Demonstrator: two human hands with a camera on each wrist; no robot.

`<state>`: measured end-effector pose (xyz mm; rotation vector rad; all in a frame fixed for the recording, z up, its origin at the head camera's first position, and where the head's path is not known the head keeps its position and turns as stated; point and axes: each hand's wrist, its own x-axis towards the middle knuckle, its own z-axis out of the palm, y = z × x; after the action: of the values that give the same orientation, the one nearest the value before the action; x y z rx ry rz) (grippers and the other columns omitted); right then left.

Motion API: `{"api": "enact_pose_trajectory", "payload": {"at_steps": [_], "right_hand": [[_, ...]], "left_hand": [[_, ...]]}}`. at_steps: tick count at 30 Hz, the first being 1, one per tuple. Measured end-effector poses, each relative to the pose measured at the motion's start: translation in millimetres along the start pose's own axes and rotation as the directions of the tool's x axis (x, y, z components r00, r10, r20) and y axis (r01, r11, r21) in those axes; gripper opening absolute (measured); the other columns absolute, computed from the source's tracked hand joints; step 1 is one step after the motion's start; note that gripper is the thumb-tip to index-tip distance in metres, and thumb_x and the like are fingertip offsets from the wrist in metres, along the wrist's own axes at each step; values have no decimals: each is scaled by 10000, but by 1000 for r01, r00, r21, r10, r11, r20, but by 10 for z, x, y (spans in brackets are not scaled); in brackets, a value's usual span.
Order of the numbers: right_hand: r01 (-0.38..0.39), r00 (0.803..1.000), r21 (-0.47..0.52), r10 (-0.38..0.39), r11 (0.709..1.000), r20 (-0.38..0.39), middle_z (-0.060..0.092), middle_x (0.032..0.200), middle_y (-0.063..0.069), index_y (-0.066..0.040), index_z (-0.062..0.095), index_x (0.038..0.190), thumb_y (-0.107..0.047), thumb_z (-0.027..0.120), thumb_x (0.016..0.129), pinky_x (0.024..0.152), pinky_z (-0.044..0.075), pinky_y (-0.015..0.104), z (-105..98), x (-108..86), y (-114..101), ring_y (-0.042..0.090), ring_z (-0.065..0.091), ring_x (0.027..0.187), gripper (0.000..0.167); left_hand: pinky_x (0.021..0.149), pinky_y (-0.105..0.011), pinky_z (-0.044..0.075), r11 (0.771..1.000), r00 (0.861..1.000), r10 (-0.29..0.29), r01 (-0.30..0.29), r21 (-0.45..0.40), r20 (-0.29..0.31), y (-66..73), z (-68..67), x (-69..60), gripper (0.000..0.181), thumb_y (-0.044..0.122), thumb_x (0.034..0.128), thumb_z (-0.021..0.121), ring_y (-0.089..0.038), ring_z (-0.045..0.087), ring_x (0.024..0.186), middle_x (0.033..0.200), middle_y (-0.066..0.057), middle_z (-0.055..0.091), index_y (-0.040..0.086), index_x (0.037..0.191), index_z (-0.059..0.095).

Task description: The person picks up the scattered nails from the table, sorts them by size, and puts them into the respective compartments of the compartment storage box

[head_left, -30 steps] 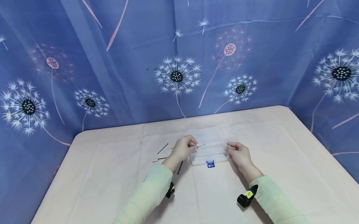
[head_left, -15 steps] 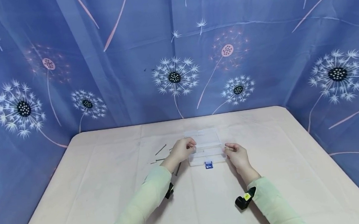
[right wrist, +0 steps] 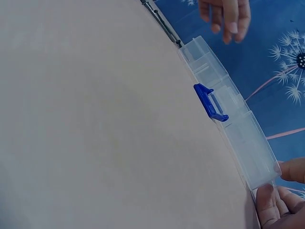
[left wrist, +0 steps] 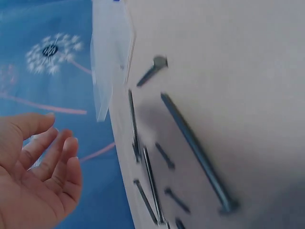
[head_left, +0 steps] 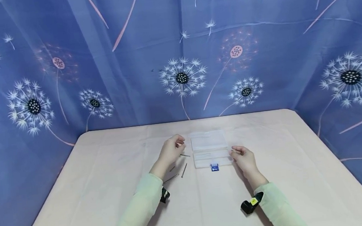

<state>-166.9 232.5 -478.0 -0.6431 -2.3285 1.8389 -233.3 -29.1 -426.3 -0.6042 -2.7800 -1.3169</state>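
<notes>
A clear plastic box with a blue latch lies with its lid raised at the back; a thin nail rests inside it. My right hand grips the box's right end; the right wrist view shows my thumb and fingers on the box end. Left of the box, my left hand hovers, its fingers loosely bent and holding nothing in the left wrist view. Below it several metal nails lie scattered, including a long thick one and a short one.
The nails lie on a pale cloth-covered table, between my left forearm and the box. A blue curtain with dandelion prints hangs behind and at both sides. A black wrist device is near my right sleeve.
My left hand has let go of the thin nail, which now lies in the box, and has moved left, away from the box and over the loose nails. My right hand stays at the box's end.
</notes>
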Motion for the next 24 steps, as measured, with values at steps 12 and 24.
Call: {"api": "enact_pose_trajectory", "payload": {"at_steps": [12,24], "right_hand": [[13,1000,20,-13,1000,-18,615,1054,163,83,538,1221,-61,570,901,605,445,120,8,-4,1,10,510,688,352],[26,999,33,-25,999,-30,617,931,66,93,549,1192,-51,572,891,589,438,127,16,-20,-8,9,501,655,335]], "left_hand": [[857,-430,499,991,991,-127,128,27,-37,-336,-229,-200,229,78,874,629,-276,612,918,1037,-152,666,2,1090,613],[880,-397,498,975,978,-190,178,130,87,-466,-259,-295,183,34,839,661,-250,610,940,992,-111,656,-3,1017,637]]}}
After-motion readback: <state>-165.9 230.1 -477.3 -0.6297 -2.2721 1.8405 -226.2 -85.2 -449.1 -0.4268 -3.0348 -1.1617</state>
